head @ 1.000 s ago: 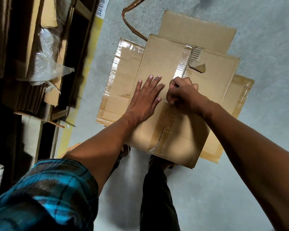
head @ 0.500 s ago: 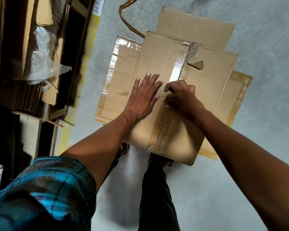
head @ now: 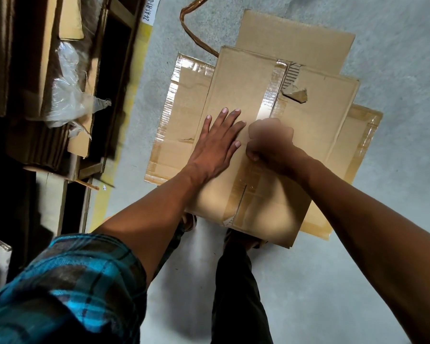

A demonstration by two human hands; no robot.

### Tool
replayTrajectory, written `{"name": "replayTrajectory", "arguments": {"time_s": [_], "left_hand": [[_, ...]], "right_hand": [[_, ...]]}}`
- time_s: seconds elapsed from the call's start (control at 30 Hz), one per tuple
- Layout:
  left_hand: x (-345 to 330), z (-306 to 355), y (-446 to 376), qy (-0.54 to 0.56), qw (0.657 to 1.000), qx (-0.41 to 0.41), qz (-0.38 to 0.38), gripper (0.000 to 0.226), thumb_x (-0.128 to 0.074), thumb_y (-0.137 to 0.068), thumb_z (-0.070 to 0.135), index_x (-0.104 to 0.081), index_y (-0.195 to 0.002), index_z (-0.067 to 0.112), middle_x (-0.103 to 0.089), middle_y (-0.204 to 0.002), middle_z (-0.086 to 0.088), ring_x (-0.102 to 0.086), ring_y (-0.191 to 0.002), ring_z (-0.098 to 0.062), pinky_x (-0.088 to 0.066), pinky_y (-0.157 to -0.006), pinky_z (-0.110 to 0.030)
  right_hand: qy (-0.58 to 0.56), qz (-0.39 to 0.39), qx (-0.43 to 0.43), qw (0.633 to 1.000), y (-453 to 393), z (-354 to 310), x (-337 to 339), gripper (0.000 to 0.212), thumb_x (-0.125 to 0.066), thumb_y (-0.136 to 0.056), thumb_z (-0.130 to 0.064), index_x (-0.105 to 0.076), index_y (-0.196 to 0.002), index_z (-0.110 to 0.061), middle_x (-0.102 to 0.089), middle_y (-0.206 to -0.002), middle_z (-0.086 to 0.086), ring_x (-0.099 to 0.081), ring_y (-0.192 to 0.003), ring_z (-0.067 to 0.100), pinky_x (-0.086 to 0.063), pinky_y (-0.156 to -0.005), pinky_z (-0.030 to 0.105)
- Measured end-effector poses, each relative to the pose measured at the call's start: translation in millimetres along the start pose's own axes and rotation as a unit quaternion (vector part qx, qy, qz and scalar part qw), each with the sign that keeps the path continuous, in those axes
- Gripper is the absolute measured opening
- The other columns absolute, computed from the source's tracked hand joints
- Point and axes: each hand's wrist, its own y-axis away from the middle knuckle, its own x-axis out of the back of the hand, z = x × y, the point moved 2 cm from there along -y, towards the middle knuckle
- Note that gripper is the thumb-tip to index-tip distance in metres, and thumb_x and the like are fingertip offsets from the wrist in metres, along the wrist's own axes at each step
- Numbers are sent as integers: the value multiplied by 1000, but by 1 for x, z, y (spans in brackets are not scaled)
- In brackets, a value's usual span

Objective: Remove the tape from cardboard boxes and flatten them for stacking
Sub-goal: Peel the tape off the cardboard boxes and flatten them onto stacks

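Observation:
A flattened brown cardboard box (head: 236,80) lies on top of other flattened boxes (head: 181,135) on the grey floor. A strip of clear tape (head: 271,95) runs along its middle seam. My left hand (head: 216,145) lies flat on the box, fingers spread, left of the seam. My right hand (head: 271,142) is blurred and curled into a fist over the tape at the seam; whether it has hold of the tape I cannot tell. A torn bit of cardboard skin (head: 296,93) curls up near the far end.
A loose brown tape strip (head: 191,33) lies on the floor beyond the pile. On the left stands a shelf (head: 119,45) with stacked cardboard and clear plastic wrap (head: 70,95), edged by a yellow floor line (head: 139,70). My legs and feet (head: 236,281) stand at the pile's near edge.
My right hand has slid a little toward me along the taped seam and is now blurred by motion. My left hand has stayed flat on the box.

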Motion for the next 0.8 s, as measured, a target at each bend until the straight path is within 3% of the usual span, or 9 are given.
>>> {"name": "replayTrajectory", "arguments": {"time_s": [0.1, 0.23, 0.37, 0.47, 0.53, 0.63, 0.7, 0.8], "left_hand": [[1, -1, 0, 1, 1000, -1, -4, 48, -32, -104, 32, -28, -151, 22, -11, -164, 1, -3, -152, -23, -3, -122, -49], [2, -1, 0, 4, 1000, -5, -9, 47, -32, -104, 32, -29, -150, 22, -11, -164, 0, -3, -152, -23, -3, -122, -49], [2, 0, -1, 1, 1000, -2, -12, 47, -33, -104, 31, -29, -150, 22, -10, -164, 1, -2, -152, -23, -3, -122, -49], [2, -1, -1, -1, 1000, -4, -17, 48, -33, -104, 31, -28, -151, 22, -9, -165, 0, -2, -152, -23, -1, -122, -49], [2, 0, -1, -2, 1000, -5, -21, 48, -33, -104, 30, -28, -151, 21, -9, -165, 0, -2, -152, -24, -1, -121, -49], [3, 2, 0, 6, 1000, -6, -12, 48, -34, -104, 31, -29, -151, 20, -10, -165, -1, -2, -152, -23, -2, -122, -49], [6, 4, 1, 8, 1000, -4, -7, 50, -35, -103, 35, -29, -151, 20, -11, -165, -1, -3, -152, -23, -3, -122, -51], [10, 12, 1, -22, 999, 13, -22, 67, -39, -95, 53, -29, -151, 19, -10, -165, -3, -1, -152, -25, -5, -120, -57]], "right_hand": [[-19, -13, 1, 1000, 0, 3, 3, 13, -62, -75, -9, -55, -77, -20, -33, -106, -13, -27, -115, 18, -28, -86, 44], [-14, -36, 28, 999, -1, 9, 2, 23, -64, -71, -9, -51, -74, -27, -24, -102, -18, -15, -103, 5, -16, -79, 35], [-23, -59, 28, 998, -3, 14, 5, 21, -64, -69, -6, -56, -78, -23, -21, -100, -20, -14, -100, 4, -10, -74, 32], [-38, -69, 16, 997, -4, 17, 5, 19, -64, -70, -5, -60, -84, -18, -25, -97, -17, -15, -97, 3, -21, -78, 37], [-39, -70, 8, 997, -5, 19, 7, 18, -66, -72, -6, -62, -87, -15, -25, -93, -17, -17, -94, 4, -28, -82, 42], [-41, -82, 9, 996, -6, 21, 11, 20, -69, -71, -8, -63, -88, -18, -34, -95, -14, -29, -105, 13, -20, -78, 36], [8, -64, 74, 995, -3, 20, 14, 19, -68, -73, -8, -64, -84, -23, -44, -101, -7, -39, -107, 23, -24, -77, 36], [65, -36, 134, 988, 6, 14, 25, 16, -53, -79, -20, -66, -87, -26, -53, -100, 2, -50, -94, 30, -28, -68, 37]]}}
